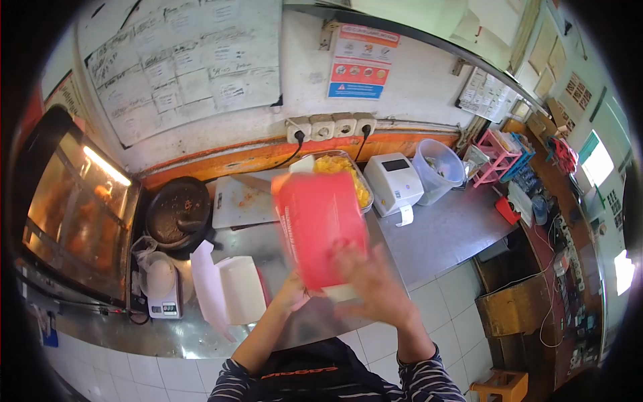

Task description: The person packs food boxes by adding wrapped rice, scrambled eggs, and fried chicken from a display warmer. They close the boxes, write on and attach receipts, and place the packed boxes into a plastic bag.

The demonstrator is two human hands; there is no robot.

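Observation:
A red cardboard food box (325, 221), blurred by motion, is held up over the steel counter. At its lower left corner my left hand (293, 293) is closed on it, some fingers hidden beneath. My right hand (378, 285) overlaps the box's lower right side; its fingers are smeared by motion, and I cannot tell their grip. A second box (244, 288), white inside with its lid folded back to the left, lies open on the counter left of my hands. Partly hidden behind the red box is a clear tray of yellow food (364, 191).
Along the counter are a digital scale (164, 301), a dark stone mortar (177, 218), a cutting board (231, 208) with a knife (251, 182), a label printer (394, 182) and a clear bucket (437, 171). A lit glass display cabinet (77, 214) stands at far left.

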